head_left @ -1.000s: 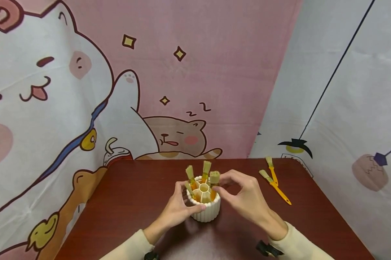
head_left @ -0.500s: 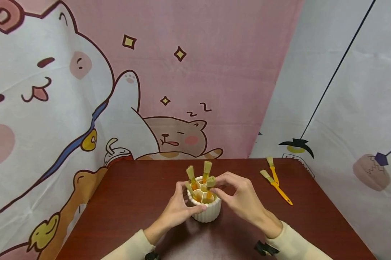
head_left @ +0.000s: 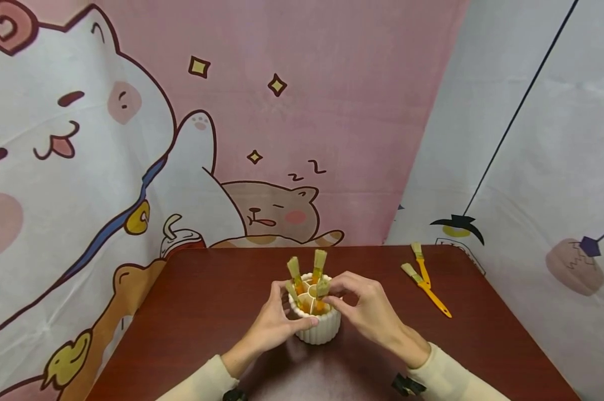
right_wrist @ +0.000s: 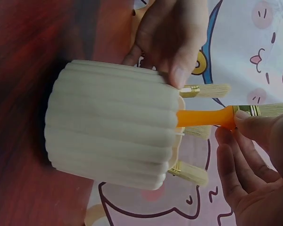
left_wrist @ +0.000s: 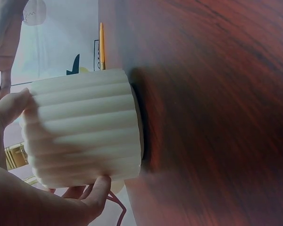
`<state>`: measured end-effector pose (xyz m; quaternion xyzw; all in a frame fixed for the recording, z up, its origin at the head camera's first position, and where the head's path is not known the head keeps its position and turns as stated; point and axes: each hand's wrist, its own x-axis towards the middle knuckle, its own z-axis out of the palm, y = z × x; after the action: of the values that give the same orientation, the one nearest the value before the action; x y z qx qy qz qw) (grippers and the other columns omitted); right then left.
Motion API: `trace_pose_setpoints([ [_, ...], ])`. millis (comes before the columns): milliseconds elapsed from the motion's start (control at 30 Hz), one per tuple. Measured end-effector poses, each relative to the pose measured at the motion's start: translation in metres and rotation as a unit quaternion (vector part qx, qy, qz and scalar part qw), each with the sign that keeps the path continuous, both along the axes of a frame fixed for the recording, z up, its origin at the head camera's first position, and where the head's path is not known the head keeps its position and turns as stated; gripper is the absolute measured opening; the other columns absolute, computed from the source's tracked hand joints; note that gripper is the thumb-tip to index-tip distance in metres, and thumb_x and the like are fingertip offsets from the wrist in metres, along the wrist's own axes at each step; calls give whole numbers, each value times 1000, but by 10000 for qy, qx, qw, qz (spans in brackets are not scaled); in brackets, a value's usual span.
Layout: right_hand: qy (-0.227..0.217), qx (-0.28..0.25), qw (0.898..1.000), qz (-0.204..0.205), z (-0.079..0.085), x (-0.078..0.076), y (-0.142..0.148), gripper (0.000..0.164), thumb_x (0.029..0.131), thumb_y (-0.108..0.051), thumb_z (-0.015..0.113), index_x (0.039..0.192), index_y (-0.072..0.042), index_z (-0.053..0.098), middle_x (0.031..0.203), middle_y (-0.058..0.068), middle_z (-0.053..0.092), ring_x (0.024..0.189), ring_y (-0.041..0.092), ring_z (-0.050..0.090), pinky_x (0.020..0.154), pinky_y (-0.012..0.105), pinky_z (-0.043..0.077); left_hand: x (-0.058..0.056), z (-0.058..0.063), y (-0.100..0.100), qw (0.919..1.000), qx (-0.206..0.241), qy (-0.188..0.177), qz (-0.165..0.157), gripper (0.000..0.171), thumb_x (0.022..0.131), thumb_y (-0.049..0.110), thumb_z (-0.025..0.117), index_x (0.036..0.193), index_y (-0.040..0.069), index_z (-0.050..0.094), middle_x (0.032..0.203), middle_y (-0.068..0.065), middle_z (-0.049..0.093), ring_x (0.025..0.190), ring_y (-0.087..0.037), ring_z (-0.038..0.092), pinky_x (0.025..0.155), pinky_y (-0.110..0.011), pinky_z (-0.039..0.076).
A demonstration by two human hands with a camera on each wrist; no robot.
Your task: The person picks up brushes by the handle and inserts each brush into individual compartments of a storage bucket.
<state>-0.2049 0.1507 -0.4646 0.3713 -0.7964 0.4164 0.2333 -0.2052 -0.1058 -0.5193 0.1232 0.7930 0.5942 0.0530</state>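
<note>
A white ribbed holder [head_left: 321, 331] with inner compartments stands upright on the table. My left hand [head_left: 272, 320] grips its left side, the thumb on the front wall and the fingers around the back, as the left wrist view also shows. With thumb and fingers, my right hand [head_left: 372, 317] pinches a paintbrush [right_wrist: 207, 117] near its metal band. That brush has an orange handle, partly inside the holder, and its bristles point up. Three more brushes stand bristles up in the compartments: a back-left brush [head_left: 294, 267], a back brush [head_left: 320, 260] and a left brush [head_left: 292, 289].
Two yellow-handled brushes lie on the right of the dark red table [head_left: 222, 289], a farther brush [head_left: 421, 264] and a nearer brush [head_left: 432, 295], touching or nearly so. A cartoon-printed cloth [head_left: 352, 122] hangs behind the table.
My right hand has moved a little left and down with its brush, which now stands lower and nearer the holder's front middle. My left hand keeps its grip on the holder.
</note>
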Motion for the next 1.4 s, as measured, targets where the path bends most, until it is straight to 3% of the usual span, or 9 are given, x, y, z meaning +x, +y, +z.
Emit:
trace_pose_setpoints([
  [300,120,266,9995,-124,-10,1,-1,32,89,4,98,109,-18,84,107,-7,84,91,4,78,77,35,71,1,-2,0,10000,5,69,38,93,91,28,103,157,9,41,160,-22,63,150,-37,67,128,-61,55],
  [567,425,410,9981,-153,-18,1,-2,35,86,7,99,109,-15,83,106,-3,84,89,12,81,77,31,70,1,-2,0,10000,-8,82,20,92,91,28,103,156,9,41,159,-23,63,150,-38,67,128,-62,55],
  [933,573,433,9974,105,-30,-2,-3,38,86,12,97,111,-12,81,106,-1,83,89,14,82,77,30,70,1,-1,0,9999,49,124,-68,90,92,27,102,155,8,41,157,-23,63,147,-36,69,126,-59,58],
  [1200,708,500,9961,157,-35,-3,-6,37,85,12,97,109,-11,81,104,0,82,86,8,78,76,18,65,1,0,0,9999,-18,145,-84,90,93,26,102,155,8,40,157,-22,63,146,-36,69,125,-59,58],
  [1400,708,550,9959,85,-37,-2,-7,35,85,10,98,108,-10,82,103,0,81,85,8,78,75,16,64,1,0,0,9998,-29,161,-94,89,93,26,102,155,8,40,158,-23,63,147,-36,69,125,-58,58],
])
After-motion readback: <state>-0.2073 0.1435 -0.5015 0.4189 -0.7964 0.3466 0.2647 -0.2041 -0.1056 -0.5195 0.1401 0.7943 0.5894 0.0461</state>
